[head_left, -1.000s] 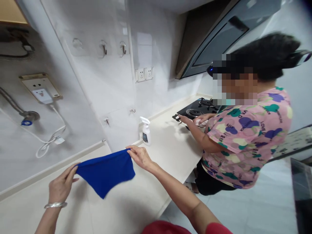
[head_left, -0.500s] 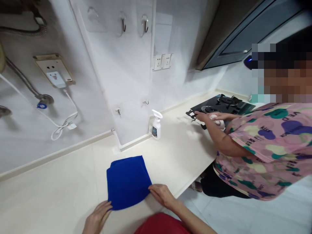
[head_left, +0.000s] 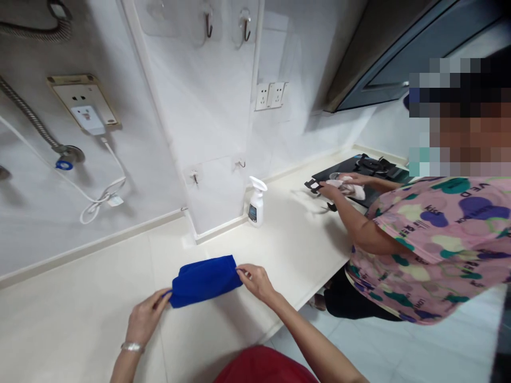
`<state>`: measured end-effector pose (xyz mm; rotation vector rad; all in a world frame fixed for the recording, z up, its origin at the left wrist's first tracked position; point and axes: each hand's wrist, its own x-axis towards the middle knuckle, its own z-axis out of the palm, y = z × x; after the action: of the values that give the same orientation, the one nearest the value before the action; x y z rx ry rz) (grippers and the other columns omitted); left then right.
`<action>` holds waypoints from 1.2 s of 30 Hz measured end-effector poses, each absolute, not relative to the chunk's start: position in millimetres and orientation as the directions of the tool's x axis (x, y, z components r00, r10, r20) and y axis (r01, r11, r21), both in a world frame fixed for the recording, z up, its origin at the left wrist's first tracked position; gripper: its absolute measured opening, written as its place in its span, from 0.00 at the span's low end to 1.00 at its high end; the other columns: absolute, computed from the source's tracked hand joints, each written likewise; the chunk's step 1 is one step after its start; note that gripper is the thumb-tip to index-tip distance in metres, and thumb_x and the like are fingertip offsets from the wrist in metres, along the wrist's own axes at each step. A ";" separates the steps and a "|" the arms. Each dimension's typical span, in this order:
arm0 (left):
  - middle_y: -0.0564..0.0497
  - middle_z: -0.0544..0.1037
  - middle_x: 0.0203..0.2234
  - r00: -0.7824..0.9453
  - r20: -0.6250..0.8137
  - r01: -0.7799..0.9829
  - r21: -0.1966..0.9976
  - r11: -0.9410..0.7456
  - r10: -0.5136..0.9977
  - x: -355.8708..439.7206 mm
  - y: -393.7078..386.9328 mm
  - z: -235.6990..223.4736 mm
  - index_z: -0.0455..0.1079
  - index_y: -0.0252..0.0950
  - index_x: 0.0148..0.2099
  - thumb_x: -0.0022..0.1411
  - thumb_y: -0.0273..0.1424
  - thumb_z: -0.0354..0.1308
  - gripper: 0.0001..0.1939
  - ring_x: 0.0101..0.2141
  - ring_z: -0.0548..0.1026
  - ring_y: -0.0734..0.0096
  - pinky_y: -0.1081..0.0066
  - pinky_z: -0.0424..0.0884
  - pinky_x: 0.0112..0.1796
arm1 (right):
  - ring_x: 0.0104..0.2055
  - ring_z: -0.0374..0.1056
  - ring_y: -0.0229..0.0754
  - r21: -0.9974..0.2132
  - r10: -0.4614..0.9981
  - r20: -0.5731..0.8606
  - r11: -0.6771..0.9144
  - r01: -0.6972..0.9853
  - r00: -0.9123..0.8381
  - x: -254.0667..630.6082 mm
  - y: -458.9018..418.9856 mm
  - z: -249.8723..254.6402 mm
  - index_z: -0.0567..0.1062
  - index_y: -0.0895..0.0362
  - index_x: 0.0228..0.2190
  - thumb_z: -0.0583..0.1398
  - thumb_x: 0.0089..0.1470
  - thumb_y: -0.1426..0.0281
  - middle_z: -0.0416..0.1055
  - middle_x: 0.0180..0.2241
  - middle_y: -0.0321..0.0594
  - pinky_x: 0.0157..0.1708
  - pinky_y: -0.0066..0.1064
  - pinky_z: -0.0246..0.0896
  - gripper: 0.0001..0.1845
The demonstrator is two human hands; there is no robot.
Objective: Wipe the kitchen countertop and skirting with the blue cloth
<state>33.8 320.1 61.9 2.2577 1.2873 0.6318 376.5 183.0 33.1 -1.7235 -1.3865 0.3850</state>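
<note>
A blue microfibre cloth (head_left: 204,282), folded into a narrow strip, lies across the cream countertop (head_left: 96,276) in front of me. My left hand (head_left: 147,317) pinches its left end, with a silver bangle (head_left: 132,347) on that wrist. My right hand (head_left: 255,282) grips its right end. Both hands stay close to the counter surface. Far from my hands, a co-worker in a pink patterned shirt (head_left: 431,250) rubs a pale cloth (head_left: 345,186) over a black gas hob (head_left: 339,175).
A white spray bottle (head_left: 257,202) stands against the backsplash, beyond the cloth. Above the counter are wall sockets (head_left: 270,96), several metal hooks and a range hood (head_left: 399,58). A white cable (head_left: 104,200) and a metal hose (head_left: 32,114) hang on the left wall.
The cloth went from held up and spread, to a flat folded square on the counter, to a narrower strip. My hands moved to its two ends. The co-worker's hands keep wiping at the hob.
</note>
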 end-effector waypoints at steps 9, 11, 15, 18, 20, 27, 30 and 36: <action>0.41 0.75 0.56 0.422 0.325 0.617 0.581 -0.531 0.846 129.6 313.9 4.8 0.68 0.37 0.60 0.68 0.44 0.44 0.27 0.55 0.74 0.56 0.54 0.71 0.57 | 0.56 0.69 0.49 -0.529 0.763 0.530 -0.043 0.847 0.369 383.8 185.8 -38.7 0.66 0.59 0.58 0.50 0.62 0.70 0.72 0.53 0.53 0.55 0.47 0.70 0.23; 0.41 0.68 0.62 0.461 0.372 0.659 0.465 -0.591 0.806 148.6 294.0 -28.4 0.66 0.40 0.63 0.67 0.43 0.47 0.27 0.64 0.61 0.47 0.44 0.63 0.61 | 0.58 0.68 0.50 -0.435 0.790 0.536 -0.042 0.899 0.297 382.8 162.5 -62.0 0.67 0.59 0.58 0.50 0.61 0.73 0.72 0.54 0.53 0.55 0.47 0.71 0.24; 0.43 0.60 0.67 0.582 0.357 0.689 0.259 -0.676 0.730 144.5 287.3 -63.0 0.64 0.45 0.65 0.64 0.37 0.52 0.27 0.68 0.49 0.39 0.38 0.63 0.59 | 0.66 0.58 0.49 -0.350 0.858 0.483 0.008 0.937 0.174 392.0 126.2 -77.5 0.66 0.56 0.60 0.49 0.59 0.78 0.65 0.61 0.49 0.61 0.47 0.67 0.28; 0.48 0.58 0.68 0.765 0.253 0.561 0.189 -0.806 0.592 106.7 325.1 -52.6 0.62 0.46 0.65 0.58 0.26 0.51 0.32 0.68 0.50 0.47 0.45 0.64 0.61 | 0.64 0.62 0.47 -0.389 0.842 0.490 -0.020 0.921 0.225 408.3 112.0 -74.5 0.67 0.56 0.58 0.49 0.61 0.77 0.68 0.59 0.48 0.59 0.47 0.69 0.26; 0.52 0.60 0.67 0.849 0.141 0.480 0.196 -0.855 0.509 75.3 363.4 -35.6 0.66 0.45 0.63 0.53 0.19 0.47 0.36 0.68 0.51 0.55 0.49 0.61 0.64 | 0.63 0.64 0.47 -0.397 0.838 0.487 -0.038 0.917 0.245 419.2 104.7 -74.3 0.68 0.55 0.58 0.50 0.61 0.76 0.69 0.59 0.48 0.58 0.47 0.70 0.24; 0.38 0.71 0.59 0.534 0.161 0.808 0.192 -0.557 0.830 50.2 416.3 -8.1 0.70 0.36 0.59 0.65 0.31 0.42 0.25 0.62 0.65 0.48 0.41 0.58 0.62 | 0.62 0.64 0.49 -0.406 0.768 0.526 -0.153 0.901 0.367 429.8 86.1 -88.2 0.63 0.50 0.60 0.52 0.61 0.73 0.68 0.59 0.47 0.58 0.52 0.69 0.26; 0.27 0.64 0.62 0.310 0.362 0.880 0.239 -0.409 0.879 96.1 372.1 -35.0 0.60 0.28 0.65 0.68 0.40 0.41 0.30 0.65 0.55 0.35 0.31 0.57 0.59 | 0.63 0.62 0.50 -0.373 0.759 0.530 -0.192 0.908 0.378 423.2 87.4 -92.5 0.59 0.49 0.63 0.51 0.61 0.74 0.66 0.61 0.46 0.60 0.53 0.66 0.30; 0.25 0.52 0.67 0.246 0.474 0.912 0.182 -0.368 0.845 149.5 337.4 -70.1 0.55 0.23 0.67 0.69 0.37 0.44 0.31 0.68 0.36 0.36 0.33 0.49 0.62 | 0.65 0.60 0.50 -0.194 0.801 0.503 -0.263 0.945 0.326 416.9 88.3 -97.8 0.53 0.55 0.66 0.50 0.59 0.76 0.62 0.63 0.48 0.59 0.51 0.64 0.34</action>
<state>149.5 337.4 -70.1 2.5798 1.8314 0.8356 416.9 88.3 -97.8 -2.1397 -1.5366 -0.4224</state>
